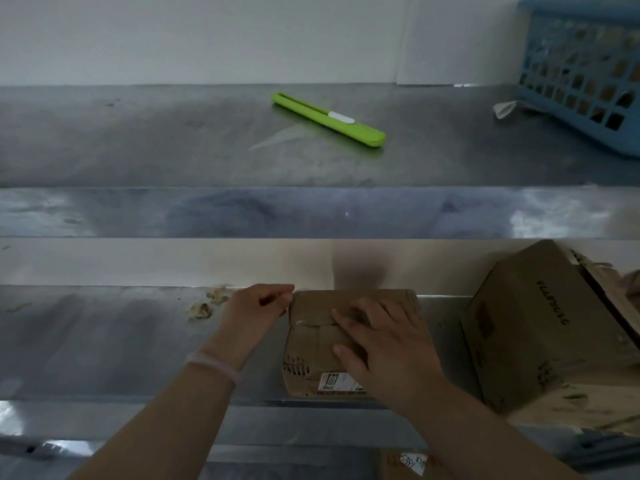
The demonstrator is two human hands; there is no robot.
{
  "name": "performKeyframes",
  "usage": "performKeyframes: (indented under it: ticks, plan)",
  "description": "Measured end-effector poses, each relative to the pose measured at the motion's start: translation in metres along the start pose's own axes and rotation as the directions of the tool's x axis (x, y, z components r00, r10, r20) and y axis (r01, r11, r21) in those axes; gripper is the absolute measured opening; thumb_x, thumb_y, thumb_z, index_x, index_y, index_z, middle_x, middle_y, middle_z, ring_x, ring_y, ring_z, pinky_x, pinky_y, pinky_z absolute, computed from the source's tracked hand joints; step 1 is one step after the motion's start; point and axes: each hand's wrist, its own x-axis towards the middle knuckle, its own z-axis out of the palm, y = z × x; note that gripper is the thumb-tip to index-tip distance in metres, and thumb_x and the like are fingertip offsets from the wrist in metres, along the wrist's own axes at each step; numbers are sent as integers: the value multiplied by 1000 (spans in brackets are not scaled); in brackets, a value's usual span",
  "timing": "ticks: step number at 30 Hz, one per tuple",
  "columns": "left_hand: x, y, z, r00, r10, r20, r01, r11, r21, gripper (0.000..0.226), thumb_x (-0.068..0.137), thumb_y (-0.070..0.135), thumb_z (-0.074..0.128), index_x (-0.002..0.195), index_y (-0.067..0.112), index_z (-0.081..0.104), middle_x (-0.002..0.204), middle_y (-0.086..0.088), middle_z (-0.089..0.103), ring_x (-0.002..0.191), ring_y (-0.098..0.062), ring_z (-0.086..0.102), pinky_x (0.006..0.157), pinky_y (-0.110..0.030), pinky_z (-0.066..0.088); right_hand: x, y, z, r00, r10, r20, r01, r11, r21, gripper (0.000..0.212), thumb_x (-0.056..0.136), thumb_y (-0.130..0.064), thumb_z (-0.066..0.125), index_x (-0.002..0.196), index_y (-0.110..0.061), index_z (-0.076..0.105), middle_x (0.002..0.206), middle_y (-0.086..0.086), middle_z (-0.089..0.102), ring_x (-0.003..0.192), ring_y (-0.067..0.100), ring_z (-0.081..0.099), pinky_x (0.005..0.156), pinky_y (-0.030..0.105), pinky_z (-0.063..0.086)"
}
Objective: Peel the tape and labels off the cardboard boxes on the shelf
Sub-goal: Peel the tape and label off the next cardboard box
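A small flat cardboard box [311, 344] lies on the lower steel shelf [104, 341], with a white label [337, 382] near its front edge. My right hand [384, 351] lies flat on the box top, fingers spread and pressing down. My left hand [256, 311] is at the box's far left corner, its fingertips pinching something thin at the edge, apparently tape. A larger cardboard box [540, 327] stands tilted to the right, apart from both hands.
A green utility knife [327, 118] lies on the upper shelf [138, 140]. A blue plastic basket [585, 67] sits at that shelf's right end, a paper scrap [504, 109] beside it. Peeled scraps [204, 306] lie left of the small box. Another labelled box [412, 462] shows below.
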Motion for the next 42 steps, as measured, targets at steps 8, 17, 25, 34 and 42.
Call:
performKeyframes:
  ticks: [8, 17, 25, 34, 42]
  plan:
    - [2, 15, -18, 946, 256, 199, -317, 861, 397, 22, 91, 24, 63, 111, 23, 72, 103, 18, 62, 99, -1, 57, 83, 0, 35, 1, 0, 1, 1000, 5, -22, -5, 1000, -5, 48, 90, -61, 36, 123, -39, 63, 118, -10, 58, 104, 20, 57, 97, 46, 45]
    - [10, 28, -14, 916, 343, 207, -398, 719, 570, 8, 89, 22, 65, 92, 22, 72, 90, 9, 67, 80, -4, 58, 78, -20, 47, 0, 0, 5, 998, -7, -61, 8, 1000, 7, 48, 89, -61, 39, 123, -38, 64, 120, -10, 58, 105, 20, 56, 93, 44, 49]
    - [14, 20, 4, 990, -72, -123, 76, 997, 22, 12, 88, 7, 65, 82, 18, 64, 85, -4, 69, 71, -14, 69, 64, -23, 57, -1, 1, 7, 997, -10, -73, 11, 1000, 11, 48, 89, -61, 41, 125, -38, 63, 123, -10, 56, 106, 20, 54, 95, 41, 45]
    - [-2, 20, -8, 967, -168, 193, 232, 895, -380, 23, 97, 6, 51, 99, 17, 72, 107, 0, 69, 101, -12, 65, 92, -30, 53, -3, 2, 9, 999, -2, -49, 4, 1000, 25, 50, 90, -62, 39, 128, -39, 60, 126, -12, 55, 111, 19, 52, 100, 39, 38]
    - [14, 18, -19, 932, 163, 323, -267, 912, 310, 32, 82, 30, 73, 113, 26, 69, 105, 18, 57, 97, 2, 58, 92, -13, 43, -2, 3, 10, 998, -3, -55, 6, 999, 52, 49, 90, -61, 41, 127, -37, 62, 126, -9, 57, 111, 22, 55, 99, 45, 44]
